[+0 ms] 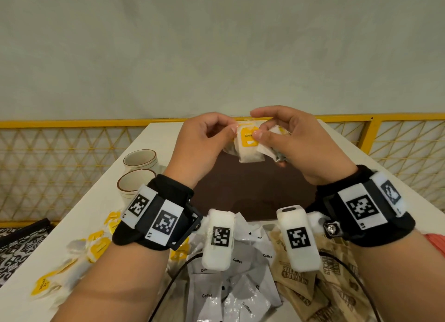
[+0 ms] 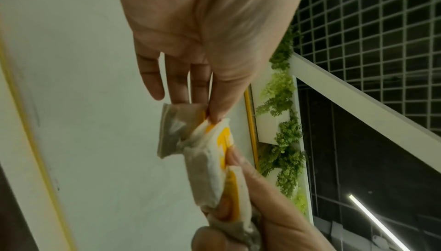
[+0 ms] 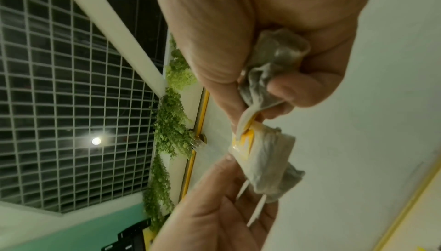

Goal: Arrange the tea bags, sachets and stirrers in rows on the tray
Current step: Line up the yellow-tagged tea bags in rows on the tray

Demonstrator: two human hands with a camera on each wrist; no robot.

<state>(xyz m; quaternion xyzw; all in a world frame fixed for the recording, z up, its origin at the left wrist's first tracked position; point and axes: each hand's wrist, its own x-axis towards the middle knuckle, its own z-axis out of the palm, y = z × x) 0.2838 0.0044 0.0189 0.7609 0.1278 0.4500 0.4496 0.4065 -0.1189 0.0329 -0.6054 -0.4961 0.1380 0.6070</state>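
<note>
Below, the white worktop (image 1: 101,227) carried one dark brown tray (image 1: 252,196), bare, presumably awaiting its rows. Two cups (image 1: 140,160) stood at its left, out of the way. Heaps of coffee sachets (image 1: 231,290) and brown sugar sachets (image 1: 320,283) lay nearer, too many to count. The left hand (image 1: 204,138) pinched one tea bag (image 1: 249,144), probably separating it from the several clutched in the right hand (image 1: 296,138).

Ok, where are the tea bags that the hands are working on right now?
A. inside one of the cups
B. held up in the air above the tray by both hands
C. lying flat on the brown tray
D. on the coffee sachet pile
B: the left hand and right hand pinch the tea bags in the air above the brown tray.
</note>
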